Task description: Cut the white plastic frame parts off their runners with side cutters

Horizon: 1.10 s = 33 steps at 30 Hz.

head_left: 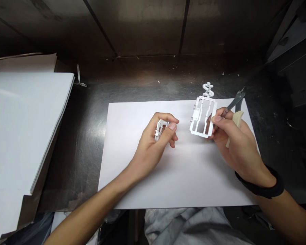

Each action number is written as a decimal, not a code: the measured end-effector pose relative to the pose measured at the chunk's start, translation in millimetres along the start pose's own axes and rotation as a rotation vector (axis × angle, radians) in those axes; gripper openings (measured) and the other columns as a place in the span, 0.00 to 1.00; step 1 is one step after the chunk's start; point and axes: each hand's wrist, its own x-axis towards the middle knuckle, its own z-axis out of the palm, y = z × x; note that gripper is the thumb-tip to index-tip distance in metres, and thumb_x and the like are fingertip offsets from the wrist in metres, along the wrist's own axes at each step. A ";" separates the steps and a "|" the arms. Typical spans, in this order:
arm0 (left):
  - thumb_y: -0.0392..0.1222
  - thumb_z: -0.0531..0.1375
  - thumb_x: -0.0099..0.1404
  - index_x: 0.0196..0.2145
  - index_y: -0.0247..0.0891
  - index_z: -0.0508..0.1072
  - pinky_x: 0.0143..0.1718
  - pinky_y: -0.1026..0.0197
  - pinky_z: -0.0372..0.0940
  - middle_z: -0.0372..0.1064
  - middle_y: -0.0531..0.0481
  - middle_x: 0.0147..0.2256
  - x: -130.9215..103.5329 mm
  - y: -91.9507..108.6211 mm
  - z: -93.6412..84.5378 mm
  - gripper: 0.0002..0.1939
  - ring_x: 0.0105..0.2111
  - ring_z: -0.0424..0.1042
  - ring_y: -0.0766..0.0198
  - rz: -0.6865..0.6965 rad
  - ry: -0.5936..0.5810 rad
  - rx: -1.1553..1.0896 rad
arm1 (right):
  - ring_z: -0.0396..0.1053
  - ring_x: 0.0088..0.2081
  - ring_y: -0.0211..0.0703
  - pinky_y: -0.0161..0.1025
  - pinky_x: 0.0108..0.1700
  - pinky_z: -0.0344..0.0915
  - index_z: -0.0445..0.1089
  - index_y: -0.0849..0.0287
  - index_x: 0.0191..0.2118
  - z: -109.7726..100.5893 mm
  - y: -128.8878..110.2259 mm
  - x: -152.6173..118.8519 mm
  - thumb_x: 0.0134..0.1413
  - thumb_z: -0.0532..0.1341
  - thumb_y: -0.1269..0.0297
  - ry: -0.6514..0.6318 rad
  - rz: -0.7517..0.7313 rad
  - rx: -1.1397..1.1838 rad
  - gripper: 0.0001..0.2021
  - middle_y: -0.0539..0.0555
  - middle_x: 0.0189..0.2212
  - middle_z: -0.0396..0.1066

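Over a white sheet, my left hand [151, 143] closes around a small white plastic part [158, 130], which lies mostly behind the thumb and fingers. A flat white plastic frame [197, 117] is pinched between thumb and fingers of my right hand [234, 143]. Its cut-out bars stand upright, and a curly white piece [208, 89] sticks up from its top edge. The same right hand also keeps a pair of side cutters [236, 102] in its grasp, grey jaws pointing up and away, with cream handles [237, 119] partly hidden by the fingers.
The white sheet [188, 183] lies on a dark metal bench [86, 136]. To the left is a stack of white boards or cartons [22, 126], with a twisted white strip [80, 80] beside it. Small white scraps [158, 81] are scattered toward the metal back wall [148, 27].
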 end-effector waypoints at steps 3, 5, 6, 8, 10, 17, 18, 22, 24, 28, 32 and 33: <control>0.54 0.58 0.84 0.51 0.42 0.74 0.42 0.62 0.71 0.74 0.52 0.37 -1.9 -2.7 2.4 0.14 0.34 0.75 0.65 0.020 -0.010 0.055 | 0.68 0.35 0.49 0.43 0.41 0.67 0.74 0.52 0.43 -2.1 2.6 -3.0 0.77 0.67 0.64 -0.010 -0.038 -0.127 0.06 0.52 0.35 0.68; 0.55 0.56 0.84 0.52 0.41 0.75 0.45 0.60 0.74 0.76 0.48 0.45 -2.9 -4.0 4.1 0.15 0.39 0.77 0.63 0.030 0.007 0.033 | 0.68 0.36 0.50 0.44 0.41 0.67 0.74 0.51 0.43 -2.2 3.2 -4.7 0.77 0.67 0.63 -0.012 -0.074 -0.225 0.05 0.52 0.36 0.68; 0.55 0.57 0.84 0.53 0.42 0.75 0.47 0.59 0.75 0.76 0.46 0.51 -3.2 -4.6 4.9 0.15 0.44 0.78 0.61 0.032 0.015 0.017 | 0.68 0.35 0.50 0.44 0.40 0.67 0.73 0.51 0.43 -1.4 2.8 -5.5 0.77 0.67 0.62 -0.009 -0.104 -0.294 0.05 0.52 0.36 0.68; 0.54 0.57 0.83 0.60 0.44 0.74 0.53 0.56 0.76 0.70 0.44 0.64 -3.3 -6.1 6.0 0.17 0.56 0.76 0.56 0.005 -0.012 -0.046 | 0.67 0.35 0.50 0.44 0.39 0.66 0.72 0.51 0.42 1.9 1.1 -7.4 0.76 0.67 0.63 -0.011 -0.180 -0.460 0.06 0.52 0.36 0.68; 0.55 0.59 0.83 0.67 0.47 0.70 0.57 0.53 0.75 0.66 0.43 0.69 -2.7 -7.8 6.9 0.22 0.62 0.73 0.53 -0.072 -0.098 -0.144 | 0.67 0.36 0.49 0.43 0.39 0.65 0.70 0.51 0.42 6.8 -0.8 -9.4 0.76 0.67 0.65 -0.059 -0.229 -0.593 0.07 0.51 0.37 0.68; 0.59 0.60 0.81 0.62 0.42 0.77 0.47 0.63 0.73 0.75 0.42 0.62 2.0 -12.1 11.0 0.22 0.57 0.77 0.53 -0.247 -0.259 -0.367 | 0.72 0.45 0.51 0.44 0.48 0.66 0.73 0.51 0.56 17.9 -0.7 -13.6 0.80 0.67 0.65 -0.417 -0.291 -0.626 0.06 0.52 0.48 0.75; 0.58 0.61 0.81 0.60 0.41 0.79 0.45 0.65 0.73 0.76 0.43 0.60 2.5 -12.5 11.4 0.21 0.55 0.78 0.55 -0.261 -0.259 -0.379 | 0.72 0.45 0.51 0.45 0.48 0.67 0.74 0.50 0.57 17.8 -1.3 -14.5 0.80 0.67 0.64 -0.430 -0.302 -0.621 0.07 0.52 0.48 0.75; 0.52 0.63 0.80 0.56 0.42 0.79 0.44 0.61 0.78 0.76 0.44 0.61 4.0 -10.3 11.9 0.15 0.54 0.79 0.54 -0.333 -0.163 -0.497 | 0.74 0.45 0.53 0.46 0.48 0.68 0.75 0.49 0.56 15.4 -6.5 -18.1 0.82 0.65 0.60 -0.279 -0.294 -0.523 0.05 0.53 0.45 0.75; 0.50 0.61 0.81 0.56 0.41 0.78 0.50 0.54 0.80 0.74 0.43 0.64 4.9 -6.7 10.5 0.14 0.59 0.78 0.51 -0.323 -0.128 -0.556 | 0.74 0.45 0.55 0.48 0.49 0.68 0.75 0.49 0.54 12.8 -8.1 -17.0 0.81 0.64 0.61 -0.121 -0.327 -0.449 0.04 0.53 0.43 0.75; 0.47 0.62 0.81 0.59 0.42 0.75 0.57 0.49 0.80 0.75 0.42 0.63 5.6 1.7 4.7 0.14 0.60 0.79 0.49 -0.250 -0.115 -0.562 | 0.73 0.45 0.56 0.48 0.51 0.66 0.73 0.51 0.49 4.3 -4.8 -8.3 0.79 0.66 0.60 0.036 -0.249 -0.541 0.03 0.53 0.43 0.75; 0.46 0.65 0.79 0.61 0.45 0.74 0.51 0.57 0.81 0.74 0.43 0.65 2.5 7.5 0.1 0.16 0.55 0.82 0.54 -0.233 -0.122 -0.474 | 0.69 0.36 0.49 0.45 0.43 0.62 0.70 0.51 0.41 -1.0 -1.9 -3.9 0.84 0.62 0.53 -0.080 -0.114 -0.659 0.14 0.48 0.33 0.72; 0.46 0.65 0.79 0.61 0.45 0.74 0.50 0.58 0.81 0.73 0.44 0.66 1.5 8.6 -0.1 0.17 0.54 0.82 0.54 -0.238 -0.127 -0.469 | 0.68 0.35 0.48 0.45 0.41 0.61 0.69 0.51 0.41 -1.0 -2.4 -4.3 0.84 0.61 0.51 -0.097 -0.113 -0.663 0.16 0.47 0.32 0.71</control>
